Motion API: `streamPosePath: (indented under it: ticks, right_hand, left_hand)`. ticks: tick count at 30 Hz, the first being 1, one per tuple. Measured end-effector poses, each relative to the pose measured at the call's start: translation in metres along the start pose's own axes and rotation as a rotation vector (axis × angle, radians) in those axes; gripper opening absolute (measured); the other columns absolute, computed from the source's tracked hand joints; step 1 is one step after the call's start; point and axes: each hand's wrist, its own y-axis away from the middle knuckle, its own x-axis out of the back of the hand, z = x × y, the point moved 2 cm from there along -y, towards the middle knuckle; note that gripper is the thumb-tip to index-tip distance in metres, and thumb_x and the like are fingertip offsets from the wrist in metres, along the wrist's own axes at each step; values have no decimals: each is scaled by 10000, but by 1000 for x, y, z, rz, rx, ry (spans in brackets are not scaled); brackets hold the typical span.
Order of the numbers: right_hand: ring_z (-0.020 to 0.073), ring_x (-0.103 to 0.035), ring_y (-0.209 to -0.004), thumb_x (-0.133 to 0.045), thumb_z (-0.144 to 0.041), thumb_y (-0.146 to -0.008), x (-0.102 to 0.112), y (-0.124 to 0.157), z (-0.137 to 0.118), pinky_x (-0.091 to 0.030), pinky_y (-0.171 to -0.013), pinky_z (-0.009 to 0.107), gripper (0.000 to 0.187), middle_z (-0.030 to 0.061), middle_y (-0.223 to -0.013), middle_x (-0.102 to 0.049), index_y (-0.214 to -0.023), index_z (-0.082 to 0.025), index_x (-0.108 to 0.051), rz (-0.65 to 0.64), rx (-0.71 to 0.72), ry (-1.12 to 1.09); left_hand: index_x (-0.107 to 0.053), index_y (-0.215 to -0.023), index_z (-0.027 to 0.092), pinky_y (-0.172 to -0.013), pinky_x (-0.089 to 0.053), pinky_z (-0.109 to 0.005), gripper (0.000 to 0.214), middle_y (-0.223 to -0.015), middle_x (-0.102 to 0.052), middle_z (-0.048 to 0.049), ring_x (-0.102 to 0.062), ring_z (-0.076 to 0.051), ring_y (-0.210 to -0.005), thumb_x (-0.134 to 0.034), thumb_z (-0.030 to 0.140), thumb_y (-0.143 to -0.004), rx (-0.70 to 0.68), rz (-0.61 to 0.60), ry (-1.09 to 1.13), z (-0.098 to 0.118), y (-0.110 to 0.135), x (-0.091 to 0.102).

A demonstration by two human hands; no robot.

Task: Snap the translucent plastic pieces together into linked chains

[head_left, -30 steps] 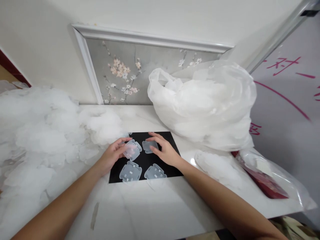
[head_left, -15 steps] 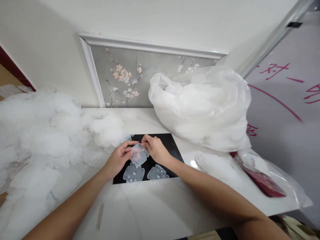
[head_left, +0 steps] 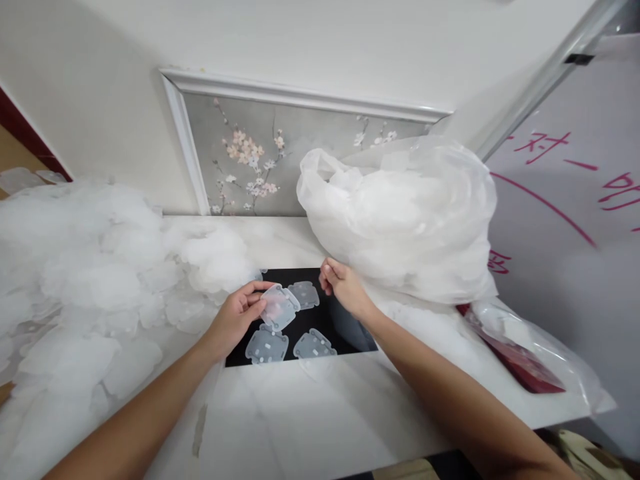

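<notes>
My left hand [head_left: 239, 315] grips a translucent plastic piece [head_left: 278, 308], tilted above the black mat [head_left: 327, 323]. Three like pieces lie flat on the mat: one at the back [head_left: 305, 294], two at the front [head_left: 267, 346] [head_left: 313, 345]. My right hand [head_left: 341, 285] hovers over the mat's right back corner with fingers curled together, close to the big white plastic bag [head_left: 400, 213]; I cannot make out anything in them.
A large heap of translucent plastic pieces [head_left: 85, 267] covers the table's left side. A clear bag with something red inside [head_left: 525, 353] lies at the right. A framed flower picture [head_left: 260, 153] leans on the wall behind. White tabletop [head_left: 310, 413] lies in front.
My right hand let go of the piece held in both hands and moved right toward the big bag. A piece now lies at the mat's back. My left hand keeps its piece.
</notes>
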Motion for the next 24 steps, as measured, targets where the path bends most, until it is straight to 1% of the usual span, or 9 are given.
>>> streamPosePath:
  ticks: [6,8,10,13,14,16,19,22,24]
  right_hand:
    - [185,-516,-521,-462,-364,-945,53,35,2,-340,-545,296,304,20,-541,-516,-690,-220,-545,-80,-110,789]
    - [209,-595,-632,-524,-261,-902,66,45,4,-387,-583,302,126,72,-733,-626,-891,-217,-641,-108,-94,888]
    - [240,-641,-807,-561,-173,-849,71,48,3,-438,-685,331,254,117,-992,-656,-1084,-232,-637,-148,-9,890]
    - [252,-642,-809,-520,-154,-871,65,39,-4,-448,-759,370,218,112,-964,-675,-1021,-219,-664,-205,10,879]
    - [239,-640,-780,-487,-117,-874,61,34,-7,-450,-755,363,246,105,-950,-680,-1019,-212,-662,-201,7,871]
    - [236,-639,-860,-441,-2,-827,48,20,-13,-452,-776,351,411,117,-1109,-656,-1136,-205,-622,-160,63,859]
    - [279,-600,-1050,-415,83,-757,26,4,-14,-440,-869,392,562,143,-1240,-597,-1229,-178,-573,-142,165,873]
    - [260,-623,-1023,-371,130,-692,12,-2,-2,-441,-906,405,623,128,-1165,-634,-1202,-160,-582,-173,180,835]
    - [241,-609,-1091,-353,149,-624,7,0,6,-449,-934,390,716,111,-1263,-595,-1223,-179,-569,-217,244,773]
  left_hand:
    - [-609,-1183,208,-869,-512,-365,454,-1054,-752,-81,-699,-238,-915,-653,454,-804,10,48,-27,-4,-5,7]
    - [-609,-1185,213,-875,-504,-369,466,-1099,-739,-81,-694,-240,-924,-654,461,-794,13,99,-63,-4,-7,11]
    - [-608,-1201,214,-879,-500,-373,493,-1126,-728,-82,-688,-247,-940,-647,482,-790,34,146,-109,-3,-9,15]
    - [-602,-1238,201,-882,-497,-383,552,-1109,-725,-87,-672,-264,-977,-600,539,-800,53,172,-156,-1,-10,19]
    - [-600,-1246,197,-884,-495,-386,562,-1101,-725,-88,-666,-269,-993,-580,547,-807,52,170,-158,-1,-10,19]
    - [-588,-1260,195,-889,-491,-390,547,-1110,-720,-87,-657,-273,-1018,-541,522,-824,44,154,-138,1,-11,20]
    - [-566,-1256,203,-905,-485,-386,505,-1168,-703,-83,-647,-268,-1051,-547,382,-784,51,114,-120,3,-11,21]
    - [-543,-1253,227,-924,-483,-386,569,-1275,-647,-74,-636,-260,-1075,-553,233,-685,43,96,-168,2,-11,21]
    - [-514,-1288,231,-935,-479,-398,646,-1208,-672,-70,-647,-250,-1032,-521,169,-645,27,88,-216,1,-11,21]
